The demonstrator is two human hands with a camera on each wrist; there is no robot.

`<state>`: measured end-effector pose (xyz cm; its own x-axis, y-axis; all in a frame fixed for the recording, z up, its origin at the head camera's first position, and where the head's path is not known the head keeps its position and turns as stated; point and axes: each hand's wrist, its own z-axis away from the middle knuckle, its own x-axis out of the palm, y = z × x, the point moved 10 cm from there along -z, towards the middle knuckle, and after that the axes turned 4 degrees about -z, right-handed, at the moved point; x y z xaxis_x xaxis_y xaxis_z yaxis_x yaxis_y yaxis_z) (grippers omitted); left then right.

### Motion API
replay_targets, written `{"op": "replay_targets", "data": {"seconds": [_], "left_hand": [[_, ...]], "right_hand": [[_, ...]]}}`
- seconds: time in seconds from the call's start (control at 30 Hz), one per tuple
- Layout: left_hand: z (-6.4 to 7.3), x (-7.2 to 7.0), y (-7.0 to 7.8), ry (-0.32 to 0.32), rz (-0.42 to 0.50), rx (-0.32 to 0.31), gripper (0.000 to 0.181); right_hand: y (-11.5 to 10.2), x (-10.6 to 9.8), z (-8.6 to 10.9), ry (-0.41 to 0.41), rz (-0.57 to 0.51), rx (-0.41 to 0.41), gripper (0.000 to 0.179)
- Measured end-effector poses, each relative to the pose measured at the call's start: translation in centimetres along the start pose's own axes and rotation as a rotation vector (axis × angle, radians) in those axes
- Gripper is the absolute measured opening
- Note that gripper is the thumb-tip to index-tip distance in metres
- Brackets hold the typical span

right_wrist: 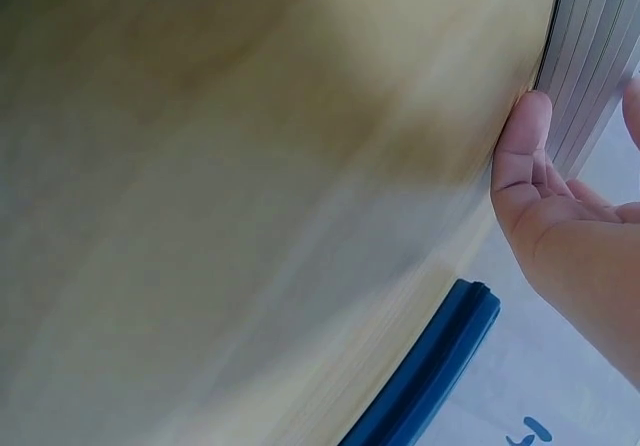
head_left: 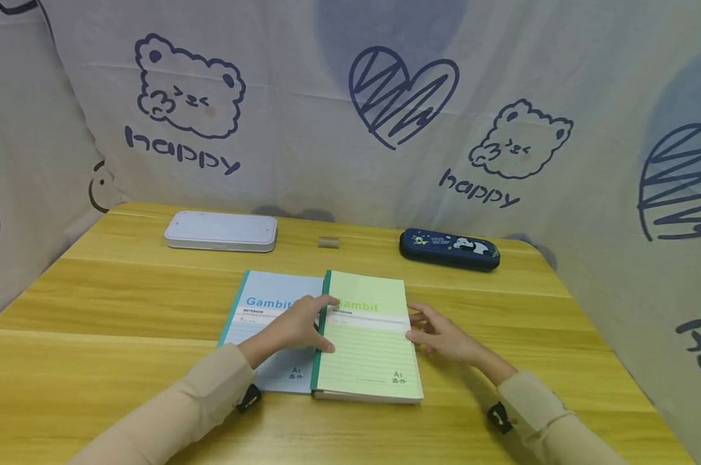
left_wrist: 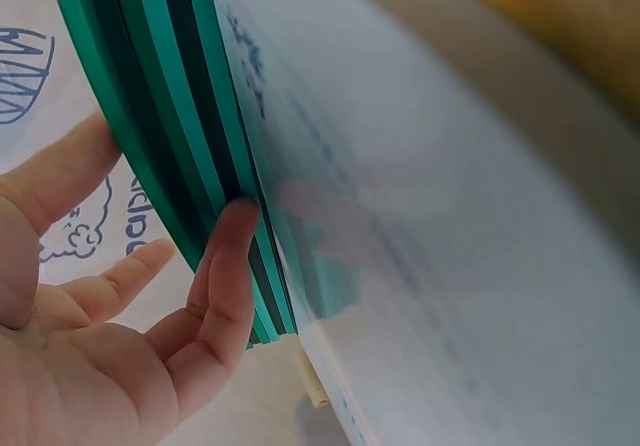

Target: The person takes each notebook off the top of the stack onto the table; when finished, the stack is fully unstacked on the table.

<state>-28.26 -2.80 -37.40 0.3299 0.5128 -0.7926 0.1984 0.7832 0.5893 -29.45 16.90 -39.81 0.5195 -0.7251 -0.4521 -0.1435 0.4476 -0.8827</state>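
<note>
A light-green notebook (head_left: 367,361) marked "Gambit" tops a stack beside a light-blue notebook (head_left: 286,284) lying flat on its left. My left hand (head_left: 298,323) is at the stack's left side, thumb and forefinger reaching its upper edge. In the left wrist view, a finger touches the several green spines (left_wrist: 170,86). Opposite, my right hand (head_left: 443,334) is at the stack's right side with its fingers bent slightly. The right wrist view shows that hand's fingertip (right_wrist: 530,116) against the page edges (right_wrist: 590,56). Neither hand curls round the stack.
Both stand on a wooden table (head_left: 123,361). Along the back lie a white case (head_left: 221,229), a small tan block (head_left: 329,242) and a dark-blue panda case (head_left: 449,250). A printed cloth (head_left: 298,129) hangs behind the table and at its sides.
</note>
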Motion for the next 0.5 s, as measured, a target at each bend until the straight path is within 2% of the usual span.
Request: {"op": "replay_targets", "data": {"seconds": [0.3,0.5], "left_hand": [[0.16,-0.42,-0.02,0.020,0.035,0.004,0.077],[0.09,-0.56,-0.42,0.018,0.171,0.018,0.076]], "right_hand": [[-0.17,0.07,0.03,-0.010,-0.010,-0.015,0.062],[-0.24,0.14,0.03,-0.019,-0.011,-0.022,0.065]]}}
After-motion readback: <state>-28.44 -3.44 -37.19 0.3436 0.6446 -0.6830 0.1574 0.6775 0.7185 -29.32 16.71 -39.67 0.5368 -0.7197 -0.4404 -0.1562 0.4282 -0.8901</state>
